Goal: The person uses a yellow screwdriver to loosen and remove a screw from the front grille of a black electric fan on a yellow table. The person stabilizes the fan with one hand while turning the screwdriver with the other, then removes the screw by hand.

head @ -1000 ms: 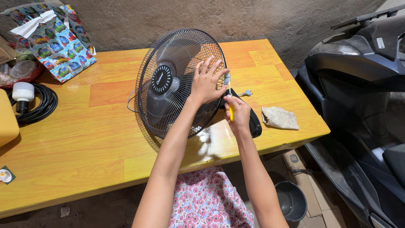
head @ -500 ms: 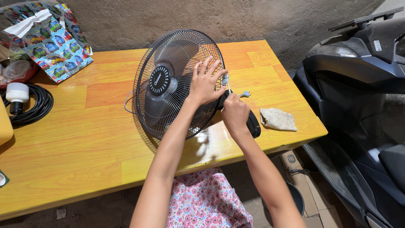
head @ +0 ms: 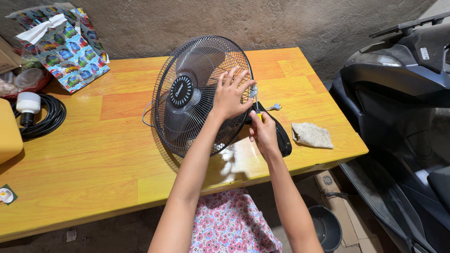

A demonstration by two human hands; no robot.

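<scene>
A rough grey wall backs a glossy orange wooden table (head: 108, 150), with a dark scooter (head: 398, 93) parked close on the right. On the table stands a black electric fan (head: 199, 96), its round wire grille tilted up toward the camera. The left hand (head: 231, 96) lies flat against the grille's right half, fingers spread open and pressing the wires rather than gripping. Just below and to the right of those fingertips, the right hand (head: 263, 131) is closed around a yellow-handled screwdriver (head: 257, 108). Its long axis runs nearly upright, handle low in the fist, thin shaft rising to a small metal clip (head: 253, 90) on the grille's rim — the tip meets the rim right beside the left index finger. The right hand is the nearer one to that clip; the left only steadies the grille.

Behind the right knuckles lies the fan's black base (head: 282, 136), and just beyond the screwdriver a grey plug (head: 274, 107) rests on the wood. A folded beige cloth (head: 312, 135) sits farther right, well apart. Far to the left are a coiled black cable (head: 49, 117) and a patterned gift bag (head: 65, 47). Nothing stands between the fingers and the rim.
</scene>
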